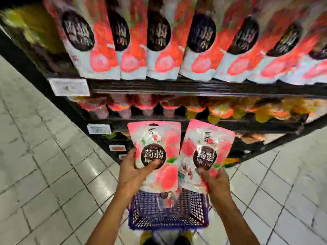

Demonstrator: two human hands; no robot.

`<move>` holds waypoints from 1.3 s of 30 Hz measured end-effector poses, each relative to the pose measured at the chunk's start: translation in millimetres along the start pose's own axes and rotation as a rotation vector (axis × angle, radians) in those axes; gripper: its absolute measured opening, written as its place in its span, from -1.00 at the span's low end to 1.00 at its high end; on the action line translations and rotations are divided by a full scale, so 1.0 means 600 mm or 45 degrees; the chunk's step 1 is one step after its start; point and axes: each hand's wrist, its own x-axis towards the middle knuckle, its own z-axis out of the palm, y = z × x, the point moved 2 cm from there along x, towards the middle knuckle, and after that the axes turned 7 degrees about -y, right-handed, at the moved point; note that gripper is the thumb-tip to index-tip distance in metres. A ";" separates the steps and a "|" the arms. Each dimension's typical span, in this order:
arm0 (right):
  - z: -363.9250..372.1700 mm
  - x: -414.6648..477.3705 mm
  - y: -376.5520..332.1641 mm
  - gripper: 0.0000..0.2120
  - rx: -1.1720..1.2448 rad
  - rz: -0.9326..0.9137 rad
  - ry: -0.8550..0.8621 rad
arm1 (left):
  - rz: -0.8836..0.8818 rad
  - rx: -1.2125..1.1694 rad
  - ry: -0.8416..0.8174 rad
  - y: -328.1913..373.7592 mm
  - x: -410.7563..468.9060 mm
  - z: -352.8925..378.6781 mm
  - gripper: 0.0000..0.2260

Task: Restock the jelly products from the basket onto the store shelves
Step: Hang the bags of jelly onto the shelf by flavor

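Observation:
My left hand [131, 171] grips a pink peach jelly pouch [160, 138] by its lower left side, thumb across the dark round label. My right hand [215, 183] holds a second, matching jelly pouch [203, 138] by its bottom edge, tilted slightly right. Both pouches are upright, side by side and overlapping a little, above the purple mesh basket [168, 223] on the floor. One more pouch [166, 198] shows inside the basket. A row of the same pouches [134, 41] fills the upper shelf.
The black shelf unit [194, 88] runs diagonally from upper left to right. Its lower shelf holds several red and yellow jelly cup packs [221, 110]. White price tags [69, 86] sit on the shelf edges. Grey tiled floor [44, 156] lies to both sides.

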 end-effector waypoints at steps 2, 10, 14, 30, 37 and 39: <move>0.019 -0.032 -0.068 -0.39 0.012 -0.075 0.022 | 0.110 0.003 0.000 0.093 -0.021 -0.011 -0.60; 0.081 -0.087 -0.275 -0.60 0.089 -0.370 -0.078 | 0.409 -0.059 -0.048 0.321 -0.054 -0.043 -0.52; 0.104 -0.103 -0.355 -0.46 0.041 -0.436 -0.185 | 0.518 -0.050 -0.036 0.381 -0.060 -0.052 -0.44; 0.178 -0.116 -0.497 -0.49 -0.274 -0.789 -0.109 | 0.639 -0.143 0.152 0.485 -0.082 -0.095 -0.43; 0.258 -0.124 -0.540 -0.43 -0.371 -0.986 -0.062 | 0.694 -0.128 0.093 0.529 -0.062 -0.124 -0.51; 0.280 -0.122 -0.547 -0.43 -0.381 -1.025 -0.057 | 0.696 -0.119 0.088 0.530 -0.055 -0.137 -0.52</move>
